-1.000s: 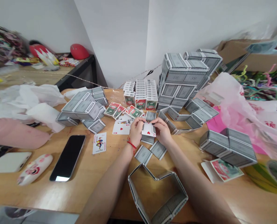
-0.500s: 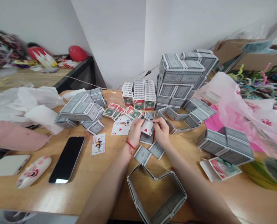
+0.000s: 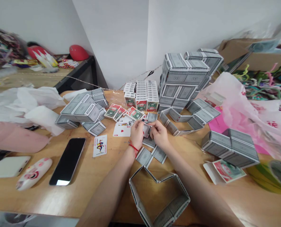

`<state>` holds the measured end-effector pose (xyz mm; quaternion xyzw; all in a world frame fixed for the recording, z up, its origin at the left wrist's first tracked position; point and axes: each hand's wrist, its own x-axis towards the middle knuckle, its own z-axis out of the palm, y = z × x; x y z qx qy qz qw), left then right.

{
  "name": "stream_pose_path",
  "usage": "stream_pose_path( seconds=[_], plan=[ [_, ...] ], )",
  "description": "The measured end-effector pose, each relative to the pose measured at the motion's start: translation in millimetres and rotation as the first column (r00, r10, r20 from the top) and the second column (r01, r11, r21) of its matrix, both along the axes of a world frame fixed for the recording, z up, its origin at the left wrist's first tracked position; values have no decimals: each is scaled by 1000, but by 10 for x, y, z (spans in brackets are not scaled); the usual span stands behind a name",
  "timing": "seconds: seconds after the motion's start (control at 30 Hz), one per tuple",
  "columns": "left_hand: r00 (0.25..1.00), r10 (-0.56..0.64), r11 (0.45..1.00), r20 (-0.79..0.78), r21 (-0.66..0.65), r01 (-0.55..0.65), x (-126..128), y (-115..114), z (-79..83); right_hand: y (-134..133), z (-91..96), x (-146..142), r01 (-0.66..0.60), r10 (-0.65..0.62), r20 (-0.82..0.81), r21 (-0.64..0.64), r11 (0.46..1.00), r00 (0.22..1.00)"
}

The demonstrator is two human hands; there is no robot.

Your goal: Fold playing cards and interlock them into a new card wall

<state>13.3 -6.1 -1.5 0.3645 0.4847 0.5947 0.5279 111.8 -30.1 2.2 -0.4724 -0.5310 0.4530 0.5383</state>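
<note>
A playing card (image 3: 145, 130) with a red mark is held between my two hands over the middle of the table. My left hand (image 3: 137, 135) is closed on its left side, a red string at the wrist. My right hand (image 3: 159, 135) pinches its upper right edge. Fingers cover much of the card. Under and below the hands lie grey-backed cards (image 3: 144, 156), faces down. Closer to me stands a heart-shaped frame of folded cards (image 3: 181, 184), between my forearms. Face-up cards (image 3: 122, 130) lie left of my left hand, and a joker card (image 3: 100, 146) lies farther left.
Card boxes (image 3: 141, 94) are stacked at the back beside a tall card-block structure (image 3: 178, 82). More card blocks stand left (image 3: 80, 108) and right (image 3: 230, 146). A phone (image 3: 67, 161), green tape roll (image 3: 270, 173), opened card box (image 3: 227, 170) and plastic bags (image 3: 235, 104) lie around.
My hands have drawn closer together on the card. Its face, plainly showing a heart before, is now mostly covered by my fingers.
</note>
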Motion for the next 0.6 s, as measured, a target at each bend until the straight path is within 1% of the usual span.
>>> stream_pose_path(
  seconds=[0.07, 0.17, 0.3, 0.4, 0.47, 0.6],
  plan=[
    [998, 29, 999, -60, 20, -28, -15, 2, 29, -8, 28, -23, -23, 19, -95, -46, 999, 995],
    [989, 69, 994, -134, 89, -57, -49, 5, 72, -10, 72, -45, -81, 59, -231, -87, 993, 971],
    [985, 69, 987, -161, 155, -44, -95, 22, 94, 0, 91, -27, -182, 132, -371, -102, 978, 919],
    [983, 58, 984, -172, 177, -27, -113, 28, 96, 12, 65, 0, -254, 186, -430, -106, 961, 884],
    [978, 44, 980, -203, 200, -2, -118, 18, 104, 26, 41, 9, -253, 176, -439, -125, 959, 881],
    [957, 13, 964, -290, 257, 65, -129, -28, 138, 59, 21, 14, -213, 108, -454, -187, 959, 884]
  ],
)
